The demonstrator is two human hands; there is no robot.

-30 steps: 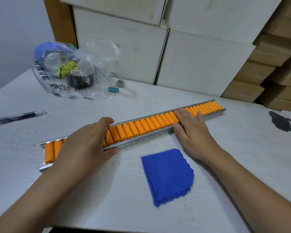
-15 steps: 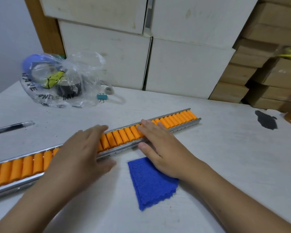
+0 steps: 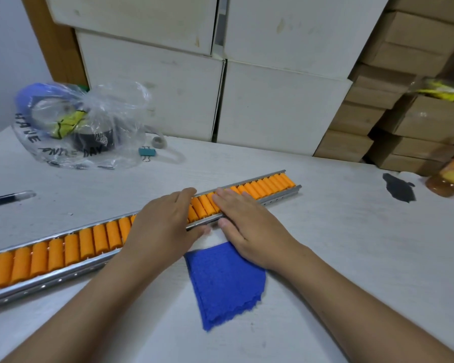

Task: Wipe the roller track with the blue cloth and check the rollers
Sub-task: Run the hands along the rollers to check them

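Two hands are laid flat on the track [image 3: 63, 254], palms down, fingers extended and nothing gripped by either. The left hand [image 3: 165, 226] is spread across the orange rollers [image 3: 268, 186] near the middle of the track, its fingertips reaching the far rail and its thumb pressed along the near rail. The right hand [image 3: 247, 226] is set just beside it, fingers resting on the rollers, thumb at the near rail, and the heel of the palm is placed over the far corner of the cloth [image 3: 226, 281]. A few rollers are left visible between the two hands.

The cloth is folded and lies on the table [image 3: 351, 258] on the near side of the track, touched only by the right palm. The track is laid diagonally, its near end cut off by the left edge of the view and its far end pointing up to the right.

Beyond the track, a plastic bag [image 3: 89, 127] with tape rolls inside is seen at the left, with a binder clip [image 3: 147, 152] beside it. A pen [image 3: 9, 197] lies at the left edge. A dark patch [image 3: 399, 189] marks the table at the right, near a bottle [image 3: 451, 176]. White boxes [image 3: 273, 100] and brown cartons [image 3: 417, 113] are stacked behind.
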